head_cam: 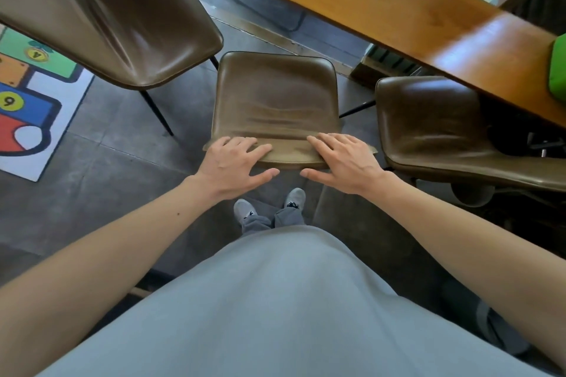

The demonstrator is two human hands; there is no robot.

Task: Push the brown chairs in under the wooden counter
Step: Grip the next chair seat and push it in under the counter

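Observation:
Three brown leather chairs stand by the wooden counter (pixel 382 0), which runs diagonally from the top centre to the right edge. The middle chair (pixel 275 95) is right in front of me, clear of the counter. My left hand (pixel 235 165) and my right hand (pixel 343 159) lie on the top edge of its backrest, fingers over the front and thumbs behind. The left chair (pixel 128 24) stands out on the floor, turned at an angle. The right chair (pixel 428 119) has the far part of its seat under the counter.
A colourful numbered play mat (pixel 27 101) lies on the dark tiled floor at the left. A green object (pixel 557 70) sits on the counter at the right edge. Black chair legs stick out near the middle chair. My grey shoes (pixel 269 205) stand just behind it.

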